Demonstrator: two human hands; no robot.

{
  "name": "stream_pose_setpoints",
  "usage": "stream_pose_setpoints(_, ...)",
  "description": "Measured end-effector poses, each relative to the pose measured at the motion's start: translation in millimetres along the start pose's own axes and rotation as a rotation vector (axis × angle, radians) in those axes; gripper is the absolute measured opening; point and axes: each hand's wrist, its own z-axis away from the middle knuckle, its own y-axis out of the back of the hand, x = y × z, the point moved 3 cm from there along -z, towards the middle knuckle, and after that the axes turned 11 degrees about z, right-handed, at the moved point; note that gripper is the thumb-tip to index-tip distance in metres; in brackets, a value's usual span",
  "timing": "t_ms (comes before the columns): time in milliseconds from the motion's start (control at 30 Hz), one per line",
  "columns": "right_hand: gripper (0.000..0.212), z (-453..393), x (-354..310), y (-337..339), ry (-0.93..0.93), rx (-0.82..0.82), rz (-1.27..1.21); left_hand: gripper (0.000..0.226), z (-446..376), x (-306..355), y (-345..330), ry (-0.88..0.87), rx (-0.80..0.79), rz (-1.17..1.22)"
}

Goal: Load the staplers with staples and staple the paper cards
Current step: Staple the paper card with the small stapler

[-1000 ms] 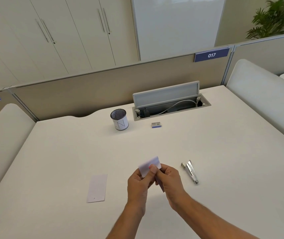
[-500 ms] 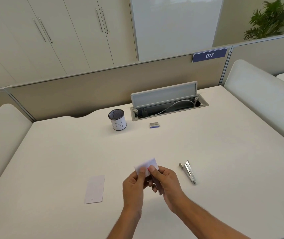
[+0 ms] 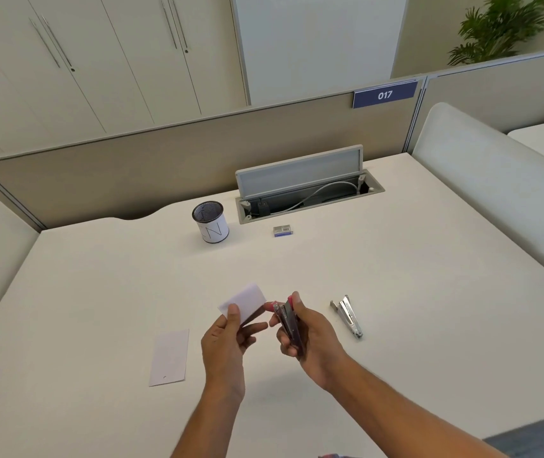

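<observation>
Midway, by the look of it: small white paper card [image 3: 247, 300] pinched in left hand [image 3: 227, 338], dark pink stapler [image 3: 288, 323] gripped in right hand [image 3: 310, 338] just beside it, apparently unstapled; silver metal stapler [image 3: 348, 315] and flat white card [image 3: 169, 357] on worktop [image 3: 429, 292].

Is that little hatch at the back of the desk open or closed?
Open. The hatch's lid stands tilted up, and a grey cable shows in the trough beneath it.
</observation>
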Motion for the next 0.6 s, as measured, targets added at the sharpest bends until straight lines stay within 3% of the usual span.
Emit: stream_pose_setpoints(600,0.046,3.2,2.1,1.8,0.134,-0.021,0.107,0.035,9.8,9.1,-12.3,-0.192,-0.054,-0.173)
